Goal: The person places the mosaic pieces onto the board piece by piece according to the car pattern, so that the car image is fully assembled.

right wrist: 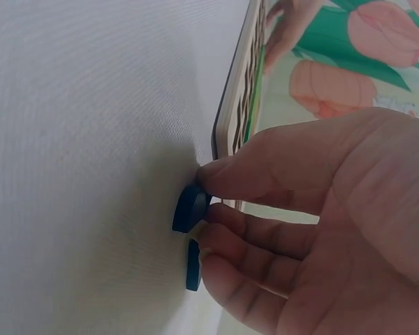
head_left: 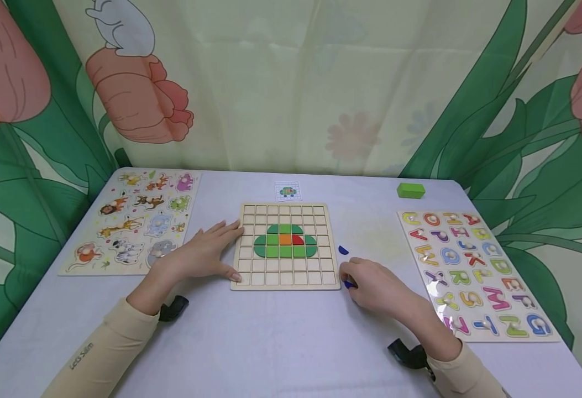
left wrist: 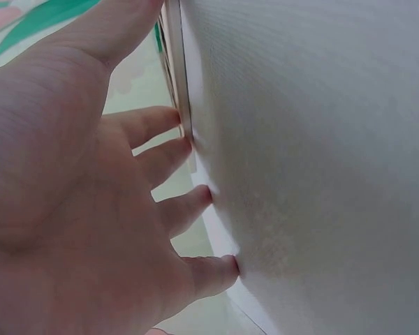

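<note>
A wooden grid board (head_left: 251, 276) lies at the table's middle, holding a green shape with an orange and a red tile (head_left: 284, 240). My left hand (head_left: 219, 250) lies flat with straight fingers on the table, its fingertips (left wrist: 185, 143) against the board's left edge (left wrist: 176, 70). To the right of the board my right hand (head_left: 352, 279) curls its fingers and pinches a small blue piece (right wrist: 190, 208) on the table, tilting it up. A second blue piece (right wrist: 193, 266) lies just under those fingers. A third blue piece (head_left: 343, 250) rests farther back beside the board.
A small pattern card (head_left: 288, 191) lies behind the board. A green block (head_left: 410, 190) sits at the back right. An animal puzzle (head_left: 131, 221) lies on the left and an alphabet puzzle (head_left: 475, 271) on the right. Flowered curtains surround the table.
</note>
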Available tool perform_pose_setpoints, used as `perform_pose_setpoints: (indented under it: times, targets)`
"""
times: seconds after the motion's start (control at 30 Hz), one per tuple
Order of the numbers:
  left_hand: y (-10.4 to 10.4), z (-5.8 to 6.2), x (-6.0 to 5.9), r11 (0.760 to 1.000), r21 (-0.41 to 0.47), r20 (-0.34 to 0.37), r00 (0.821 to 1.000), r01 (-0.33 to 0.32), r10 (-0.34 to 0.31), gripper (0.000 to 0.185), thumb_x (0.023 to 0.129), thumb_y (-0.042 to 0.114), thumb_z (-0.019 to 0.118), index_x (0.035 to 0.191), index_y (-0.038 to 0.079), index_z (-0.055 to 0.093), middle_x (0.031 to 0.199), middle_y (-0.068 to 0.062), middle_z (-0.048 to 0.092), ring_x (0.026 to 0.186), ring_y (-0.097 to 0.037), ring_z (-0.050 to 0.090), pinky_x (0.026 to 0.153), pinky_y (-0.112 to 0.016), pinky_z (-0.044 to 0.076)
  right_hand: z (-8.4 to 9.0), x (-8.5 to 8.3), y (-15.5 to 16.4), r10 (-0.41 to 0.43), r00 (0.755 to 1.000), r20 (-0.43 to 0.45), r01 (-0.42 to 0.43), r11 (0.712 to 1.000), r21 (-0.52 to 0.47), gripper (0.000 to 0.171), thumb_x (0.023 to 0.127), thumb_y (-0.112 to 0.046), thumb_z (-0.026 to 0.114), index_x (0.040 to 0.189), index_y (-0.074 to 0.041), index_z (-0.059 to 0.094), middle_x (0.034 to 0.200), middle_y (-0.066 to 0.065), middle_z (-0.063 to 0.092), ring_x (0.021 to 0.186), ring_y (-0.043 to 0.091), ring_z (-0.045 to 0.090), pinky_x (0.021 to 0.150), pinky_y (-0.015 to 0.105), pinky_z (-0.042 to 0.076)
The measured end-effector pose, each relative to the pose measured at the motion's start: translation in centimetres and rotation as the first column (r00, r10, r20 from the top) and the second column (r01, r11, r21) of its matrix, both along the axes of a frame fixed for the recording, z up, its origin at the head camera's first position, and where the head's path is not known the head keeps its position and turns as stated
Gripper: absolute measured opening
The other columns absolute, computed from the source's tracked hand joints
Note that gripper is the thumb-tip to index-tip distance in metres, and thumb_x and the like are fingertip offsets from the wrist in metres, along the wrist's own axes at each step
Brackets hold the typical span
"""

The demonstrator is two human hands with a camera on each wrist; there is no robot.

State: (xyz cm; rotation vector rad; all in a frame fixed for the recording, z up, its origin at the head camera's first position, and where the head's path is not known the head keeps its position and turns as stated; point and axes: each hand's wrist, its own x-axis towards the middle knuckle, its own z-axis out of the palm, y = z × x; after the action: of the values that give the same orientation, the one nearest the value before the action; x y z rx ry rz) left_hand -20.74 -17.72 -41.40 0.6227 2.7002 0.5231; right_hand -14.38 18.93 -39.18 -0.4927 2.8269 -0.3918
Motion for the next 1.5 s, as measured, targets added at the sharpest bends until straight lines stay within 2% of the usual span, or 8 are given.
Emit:
perform_pose_setpoints:
  times: [0.3, 0.7, 0.83, 1.07, 1.33, 1.5]
  targets:
    - [-0.1, -0.2, 0.0, 1.000, 0.001, -0.003, 1.000, 0.001, -0.001, 0.117, 0.064, 0.066, 0.080, 0.157, 0.017, 0.030, 0.168, -0.004, 0.017, 0.155, -0.039, 0.012, 0.115, -0.075, 0.011, -0.4, 0.0, 0.0, 0.023, 1.000, 0.008, -0.023, 1.000, 0.000, 0.022, 0.080, -0.001, 0.071, 0.084, -0.021, 0.063, 0.076, -0.007, 0.053, 0.069, 0.010, 0.048, 0.061, 0.024, 0.040]
    - [-0.1, -0.1, -0.1, 1.000, -0.009, -0.003, 1.000, 0.000, 0.000, 0.115, 0.066, 0.065, 0.081, 0.157, 0.016, 0.030, 0.168, -0.005, 0.017, 0.155, -0.039, 0.012, 0.115, -0.075, 0.012, 0.0, -0.5, -0.8, 0.055, 0.998, -0.029, -0.055, 0.998, -0.010, 0.020, 0.080, -0.005, 0.071, 0.086, -0.021, 0.063, 0.079, -0.009, 0.054, 0.070, 0.009, 0.049, 0.060, 0.023, 0.041]
    - [-0.1, -0.1, -0.1, 1.000, -0.009, -0.002, 1.000, 0.005, -0.005, 0.115, 0.066, 0.065, 0.080, 0.157, 0.016, 0.030, 0.168, -0.005, 0.017, 0.155, -0.039, 0.012, 0.115, -0.075, 0.012, 0.5, -0.9, -1.7, 0.062, 0.997, -0.038, -0.063, 0.998, -0.029, 0.019, 0.080, -0.006, 0.072, 0.089, -0.021, 0.065, 0.082, -0.009, 0.054, 0.071, 0.010, 0.050, 0.061, 0.024, 0.042]
    - [-0.1, -0.1, 0.0, 1.000, -0.008, 0.002, 1.000, -0.002, 0.002, 0.116, 0.066, 0.064, 0.081, 0.157, 0.016, 0.030, 0.168, -0.004, 0.017, 0.155, -0.039, 0.011, 0.115, -0.075, 0.011, 0.9, -2.0, -4.2, 0.140, 0.988, -0.064, -0.145, 0.986, -0.080, 0.018, 0.081, -0.004, 0.068, 0.093, -0.018, 0.066, 0.086, -0.007, 0.054, 0.072, 0.011, 0.049, 0.061, 0.024, 0.042]
    - [0.0, -0.2, -0.1, 1.000, -0.004, -0.002, 1.000, -0.001, 0.001, 0.117, 0.065, 0.066, 0.080, 0.157, 0.017, 0.030, 0.168, -0.004, 0.017, 0.155, -0.038, 0.011, 0.115, -0.075, 0.011, 0.2, -3.1, -6.3, 0.147, 0.989, -0.024, -0.148, 0.984, -0.100, 0.020, 0.082, -0.003, 0.065, 0.091, -0.021, 0.066, 0.088, -0.006, 0.054, 0.073, 0.013, 0.051, 0.061, 0.024, 0.042]
    - [-0.1, -0.3, -0.1, 1.000, -0.004, -0.002, 1.000, -0.001, 0.001, 0.117, 0.065, 0.066, 0.081, 0.157, 0.017, 0.029, 0.168, -0.003, 0.017, 0.155, -0.038, 0.011, 0.115, -0.075, 0.011, -0.4, -3.7, -7.0, 0.171, 0.984, -0.044, -0.174, 0.979, -0.104, 0.022, 0.083, -0.002, 0.065, 0.093, -0.022, 0.065, 0.088, -0.007, 0.054, 0.075, 0.012, 0.051, 0.063, 0.024, 0.042]
